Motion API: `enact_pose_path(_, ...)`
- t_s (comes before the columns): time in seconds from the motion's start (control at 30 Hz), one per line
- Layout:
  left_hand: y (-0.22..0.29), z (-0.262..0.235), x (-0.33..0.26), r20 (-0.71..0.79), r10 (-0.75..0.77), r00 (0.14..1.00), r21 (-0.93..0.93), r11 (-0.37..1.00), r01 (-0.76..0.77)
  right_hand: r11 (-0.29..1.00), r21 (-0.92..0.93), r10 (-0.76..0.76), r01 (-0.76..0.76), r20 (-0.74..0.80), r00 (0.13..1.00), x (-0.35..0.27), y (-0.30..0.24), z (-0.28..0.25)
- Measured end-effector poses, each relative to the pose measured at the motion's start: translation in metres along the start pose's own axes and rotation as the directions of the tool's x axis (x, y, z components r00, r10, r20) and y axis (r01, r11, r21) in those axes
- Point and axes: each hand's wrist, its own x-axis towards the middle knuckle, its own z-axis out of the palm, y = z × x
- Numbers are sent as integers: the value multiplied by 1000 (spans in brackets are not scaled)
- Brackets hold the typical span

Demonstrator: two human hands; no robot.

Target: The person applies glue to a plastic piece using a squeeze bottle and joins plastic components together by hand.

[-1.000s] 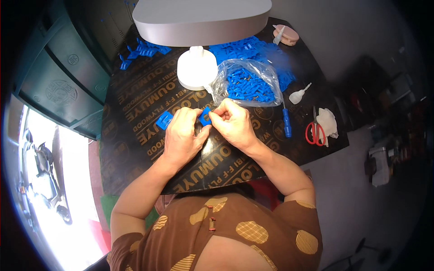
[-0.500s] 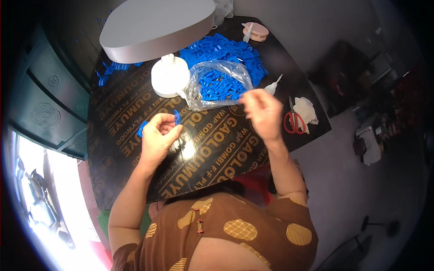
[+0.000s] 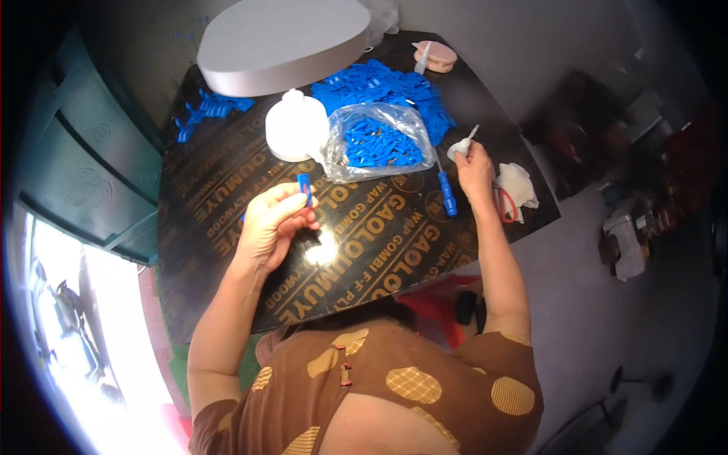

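My left hand (image 3: 274, 216) is raised over the near left part of the table. Its thumb and fingers pinch a small blue plastic piece (image 3: 305, 186), held upright; a bit of blue also shows behind the hand. Over at the right side, my right hand (image 3: 475, 168) has its fingers closed around a small white squeeze bottle (image 3: 459, 147) with a thin pointed nozzle. Between the hands lies a blue-handled screwdriver (image 3: 448, 195), close to a clear plastic bag (image 3: 334, 161) full of small blue parts (image 3: 383, 140).
Behind the bag spreads a heap of flat blue pieces (image 3: 387, 87). A lamp with a white base (image 3: 294, 133) and a wide grey head (image 3: 284, 45) overhangs the back left. Red-handled scissors (image 3: 507, 206) and a crumpled white cloth (image 3: 519, 187) lie by the right edge of the dark table (image 3: 364, 250).
My right hand has moved right, from beside the bag to the squeeze bottle, and closed on it. The screwdriver now shows on the table. My left hand has turned the blue piece upright.
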Motion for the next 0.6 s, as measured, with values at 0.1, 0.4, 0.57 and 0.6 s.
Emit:
enact_pose_path(0.1, 3, 4, -5, 66, -14, 998, -135, 991, 22, 993, -97, -71, 70, -4, 997, 4, 7, -3)
enact_pose_path(0.4, -27, 15, -45, 180, -8, 984, -571, 814, 111, 885, 464, 30, -45, 41, 999, -30, -78, -31)
enact_pose_path(0.57, -42, 21, -53, 242, 85, 967, -721, 682, 120, 742, 670, -163, -12, 198, 966, -82, -141, -39)
enact_pose_path(0.6, -42, 21, -55, 233, 87, 969, -725, 680, 113, 724, 690, -179, -10, 201, 963, -92, -150, -38)
